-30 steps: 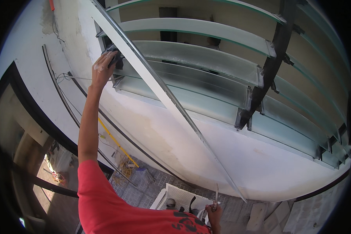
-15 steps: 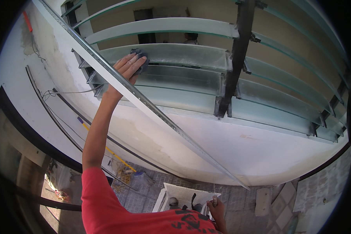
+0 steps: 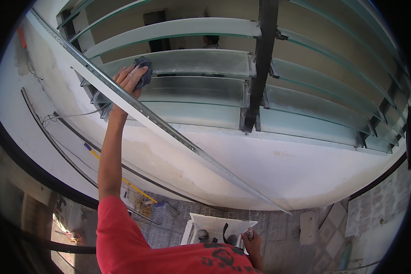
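My left hand (image 3: 129, 81) is closed on a dark blue-grey cloth (image 3: 144, 76), which lies against a frosted glass louvre slat (image 3: 201, 62). A long white and metal channel strip (image 3: 137, 107) slants across in front of this hand, so part of the palm is hidden behind it. Low in the picture, by my body, my right hand (image 3: 253, 242) has its fingers curled round something small. A thin pale line rises from near it, but what it grips cannot be made out.
A dark upright post (image 3: 261, 64) divides the louvre window. Below is a stained white wall (image 3: 242, 160). Under me stands a white perforated platform (image 3: 219, 223). A yellow-handled broom (image 3: 137, 188), dark tubes (image 3: 41, 119) and loose wires are at the left; tiles (image 3: 335, 223) lie right.
The whole view has shifted, so the window and strip appear farther left. My left hand stays on the same slat, and the cloth looks more bunched. My right hand has hardly moved.
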### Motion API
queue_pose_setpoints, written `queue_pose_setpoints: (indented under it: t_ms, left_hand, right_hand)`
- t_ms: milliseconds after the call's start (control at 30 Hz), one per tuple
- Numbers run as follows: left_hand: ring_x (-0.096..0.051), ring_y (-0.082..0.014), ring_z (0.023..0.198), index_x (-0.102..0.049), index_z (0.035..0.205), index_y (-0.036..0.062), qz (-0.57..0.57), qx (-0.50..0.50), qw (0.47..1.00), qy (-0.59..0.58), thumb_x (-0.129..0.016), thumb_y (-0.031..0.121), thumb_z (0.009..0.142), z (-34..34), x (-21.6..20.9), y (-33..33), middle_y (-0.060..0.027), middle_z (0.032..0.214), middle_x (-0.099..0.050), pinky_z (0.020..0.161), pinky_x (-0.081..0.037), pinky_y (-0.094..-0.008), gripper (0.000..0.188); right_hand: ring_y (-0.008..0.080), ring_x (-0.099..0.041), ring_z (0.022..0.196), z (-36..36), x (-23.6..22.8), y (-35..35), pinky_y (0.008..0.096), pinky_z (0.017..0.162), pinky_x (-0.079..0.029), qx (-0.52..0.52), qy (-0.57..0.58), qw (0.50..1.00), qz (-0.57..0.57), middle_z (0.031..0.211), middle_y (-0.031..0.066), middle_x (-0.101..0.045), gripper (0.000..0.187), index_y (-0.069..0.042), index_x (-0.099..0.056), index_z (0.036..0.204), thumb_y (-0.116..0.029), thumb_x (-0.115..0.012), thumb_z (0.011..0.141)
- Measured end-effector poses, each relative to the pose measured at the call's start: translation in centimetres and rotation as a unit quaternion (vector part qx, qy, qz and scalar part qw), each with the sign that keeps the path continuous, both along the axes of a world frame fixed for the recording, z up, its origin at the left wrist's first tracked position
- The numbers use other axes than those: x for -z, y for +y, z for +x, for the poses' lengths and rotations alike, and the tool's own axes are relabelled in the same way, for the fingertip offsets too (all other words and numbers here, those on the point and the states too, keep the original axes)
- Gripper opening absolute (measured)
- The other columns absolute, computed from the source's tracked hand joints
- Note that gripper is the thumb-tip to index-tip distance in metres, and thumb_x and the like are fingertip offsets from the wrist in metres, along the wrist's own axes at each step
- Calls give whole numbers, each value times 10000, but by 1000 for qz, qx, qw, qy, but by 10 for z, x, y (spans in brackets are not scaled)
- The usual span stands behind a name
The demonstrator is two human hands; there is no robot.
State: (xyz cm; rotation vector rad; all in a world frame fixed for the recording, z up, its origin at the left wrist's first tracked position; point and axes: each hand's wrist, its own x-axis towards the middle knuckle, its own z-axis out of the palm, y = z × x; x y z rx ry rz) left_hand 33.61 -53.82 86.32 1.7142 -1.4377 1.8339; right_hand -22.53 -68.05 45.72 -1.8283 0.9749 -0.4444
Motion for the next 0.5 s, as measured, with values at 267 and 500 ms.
queue_pose_setpoints:
  t_ms: [267,500]
  left_hand:
    - [-706,-266,953,-732,1105,116,-140,-183,971,71,-739,38,763,59,16,131,-71,1055,-740,819,-563,-351,351]
    - [-713,-177,866,-674,1229,33,-440,-43,852,281,-673,145,942,-71,18,138,-95,1105,-731,822,-540,-300,308]
  right_hand:
    - [144,-593,607,-12,9,1,346,594,-476,27,-42,999,14,666,82,-641,231,-3,-591,806,-169,-747,840]
    - [176,-616,606,-19,32,-15,359,591,-482,-22,-57,998,13,671,96,-644,276,-8,-591,816,-226,-755,848]
